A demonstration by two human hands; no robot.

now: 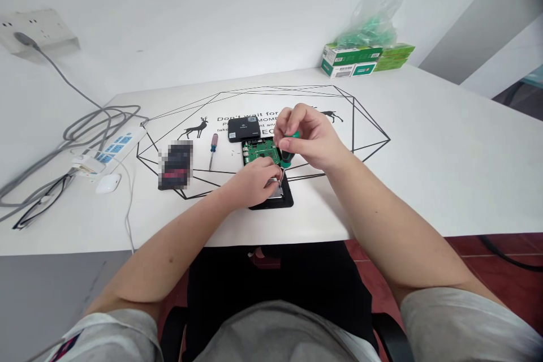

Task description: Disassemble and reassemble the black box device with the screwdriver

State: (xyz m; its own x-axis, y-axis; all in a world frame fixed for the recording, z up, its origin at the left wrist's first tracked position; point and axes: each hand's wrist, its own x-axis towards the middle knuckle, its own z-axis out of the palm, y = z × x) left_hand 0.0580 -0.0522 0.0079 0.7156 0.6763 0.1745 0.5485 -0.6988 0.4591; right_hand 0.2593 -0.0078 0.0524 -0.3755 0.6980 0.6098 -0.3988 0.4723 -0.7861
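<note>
The green circuit board (257, 149) is lying on the bench (445, 153), with a black casing (289, 195) showing along its edge and reaching out on its near side. A silver plate (276, 191) is sitting in that casing, just nearer the person than the circuit board and partly covered by the hand.

The right hand (307, 137) is hovering above the right side of the circuit board, its fingers gripping the handle of a green-and-black screwdriver (287, 154). The tool is standing nearly upright, its shaft pointing down near the board's right near corner. The left hand (254, 182) is bending over the near edge of the circuit board, its fingers curling around the foot of the shaft; whether they are pinching the shaft or something small beside it is not clear, and the tip is being hidden.

A black box (244, 130) is lying just beyond the circuit board. To the board's left, a few tiny bits (235, 153) are lying close by, then a second screwdriver (214, 144) with a pinkish handle, then a pixelated dark object (176, 165). Much farther left of the board, a white case (108, 183), a power strip (123, 144) and a pair of glasses (42, 203) are resting. Well beyond the board, to its right, green-and-white boxes (350, 56) are carrying a clear plastic bag (369, 25).
</note>
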